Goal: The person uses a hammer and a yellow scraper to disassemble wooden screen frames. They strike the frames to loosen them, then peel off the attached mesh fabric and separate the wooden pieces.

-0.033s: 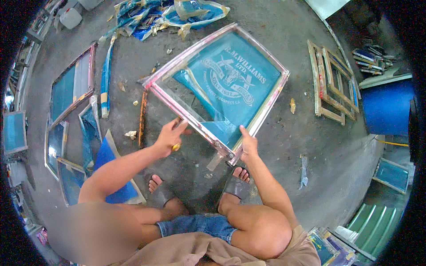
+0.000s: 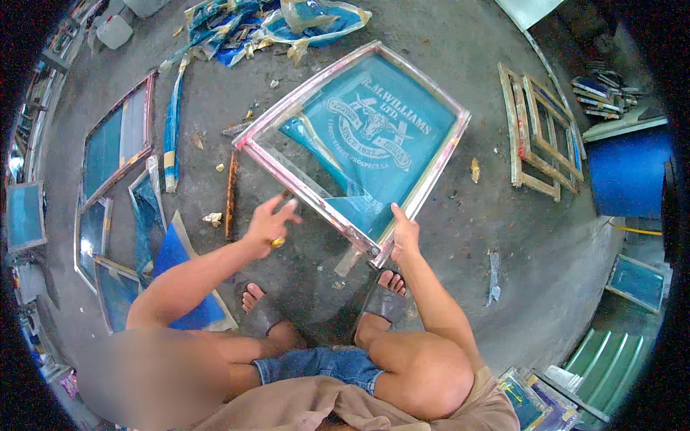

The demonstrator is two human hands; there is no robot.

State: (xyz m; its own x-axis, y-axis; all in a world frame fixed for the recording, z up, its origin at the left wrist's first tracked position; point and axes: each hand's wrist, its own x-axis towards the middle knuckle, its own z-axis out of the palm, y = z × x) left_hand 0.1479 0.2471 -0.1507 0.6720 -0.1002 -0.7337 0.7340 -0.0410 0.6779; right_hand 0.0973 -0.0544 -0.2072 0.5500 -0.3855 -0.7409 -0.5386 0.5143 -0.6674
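Observation:
My right hand (image 2: 405, 235) grips the near corner of a screen-printing frame (image 2: 330, 210), its thumb on top of the rim. The frame is tilted, with a pinkish-white border and teal mesh carrying a pale printed design. Along its left side, the mesh edge is bordered by clear film, and a blue strip there looks folded or loose. My left hand (image 2: 267, 228) hovers just off the frame's lower left rim, fingers apart and slightly blurred. At its lower side shows a small yellow thing (image 2: 278, 243); whether worn or held, I cannot tell.
A heap of crumpled blue film (image 2: 237, 30) lies at the far side. Several teal-meshed frames (image 2: 147, 115) lie at left, near a blue sheet (image 2: 181, 276) and an orange rusty bar (image 2: 231, 194). Wooden frames (image 2: 516, 129) and a blue drum (image 2: 627, 176) stand at right.
My left hand has drawn away from the frame's rim, slightly down and left, its fingers shifting. The frame has tipped a little in my right hand, which keeps its grip.

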